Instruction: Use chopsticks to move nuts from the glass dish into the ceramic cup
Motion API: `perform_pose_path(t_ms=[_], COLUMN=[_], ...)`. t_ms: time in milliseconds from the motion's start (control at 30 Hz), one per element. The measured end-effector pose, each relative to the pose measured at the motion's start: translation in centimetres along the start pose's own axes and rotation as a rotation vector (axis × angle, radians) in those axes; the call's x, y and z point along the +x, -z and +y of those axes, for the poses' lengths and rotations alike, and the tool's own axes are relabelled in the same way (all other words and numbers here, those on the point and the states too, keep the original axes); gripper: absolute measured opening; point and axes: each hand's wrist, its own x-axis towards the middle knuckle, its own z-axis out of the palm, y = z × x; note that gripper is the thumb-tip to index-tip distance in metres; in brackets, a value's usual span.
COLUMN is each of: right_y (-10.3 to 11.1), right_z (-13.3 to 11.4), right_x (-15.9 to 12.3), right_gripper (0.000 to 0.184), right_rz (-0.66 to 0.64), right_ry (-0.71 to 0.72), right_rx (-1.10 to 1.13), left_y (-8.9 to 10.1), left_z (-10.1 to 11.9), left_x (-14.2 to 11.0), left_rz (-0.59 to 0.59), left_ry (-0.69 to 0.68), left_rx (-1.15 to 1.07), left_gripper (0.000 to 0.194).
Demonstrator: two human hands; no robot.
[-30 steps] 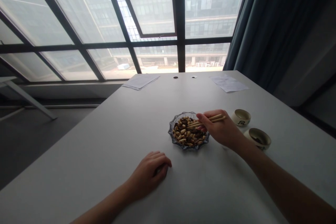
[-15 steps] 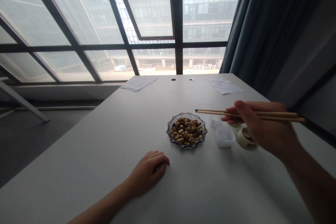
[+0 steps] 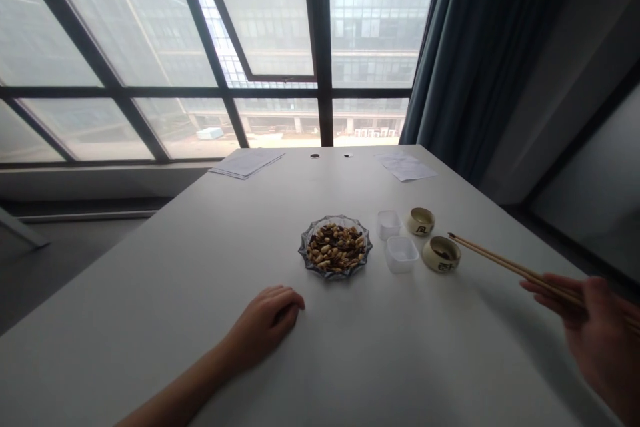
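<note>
My right hand [image 3: 593,320], at the right edge, grips a pair of wooden chopsticks [image 3: 505,261]. Their tips pinch a small dark piece [image 3: 451,235], possibly a seed, close to the upper right of a cream cup with a dark character [image 3: 441,255]. Some dark bits lie inside that cup. Loosely curled, my left hand [image 3: 273,313] rests on the table with nothing visible in it. Beyond it stands a scalloped glass bowl [image 3: 303,255] of mixed peanuts and dark seeds [image 3: 336,247].
Two clear plastic tubs [image 3: 401,255] stand between the glass bowl and the cups. A second cream cup [image 3: 421,221] is just behind the nearer one. Papers [image 3: 247,163] lie at the far left of the white table [image 3: 200,267], another sheet [image 3: 406,165] at the far right.
My right hand has moved right and toward me, carrying the chopsticks from near the glass bowl to beside the nearer cup. The camera view has turned slightly right; my left hand stays put.
</note>
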Motion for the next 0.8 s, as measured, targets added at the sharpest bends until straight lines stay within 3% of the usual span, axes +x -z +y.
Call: perform_pose_path(t_ms=[100, 333, 467, 633, 800], right_y=[-0.8, -1.4, -1.5, -2.9, -7.7], right_z=[-0.6, 1.2, 0.4, -2.2, -5.6], right_x=[-0.2, 0.1, -0.3, -0.7, 0.0], right_gripper=[0.030, 0.032, 0.030, 0.028, 0.028], right_rz=[0.159, 0.121, 0.157, 0.121, -0.126], right_ry=[-0.157, -0.214, -0.167, -0.060, 0.132], right_rx=[0.172, 0.218, 0.260, 0.225, 0.145], left_y=[0.0, 0.1, 0.1, 0.0, -0.1], left_z=[0.0, -0.1, -0.1, -0.1, -0.2], left_x=[0.1, 0.1, 0.1, 0.0, -0.1], left_rz=[0.003, -0.001, 0.003, 0.002, 0.000], left_ry=[0.003, -0.001, -0.002, 0.005, 0.010], left_rx=[0.006, 0.013, 0.015, 0.003, -0.007], left_gripper=[0.022, 0.022, 0.022, 0.021, 0.021])
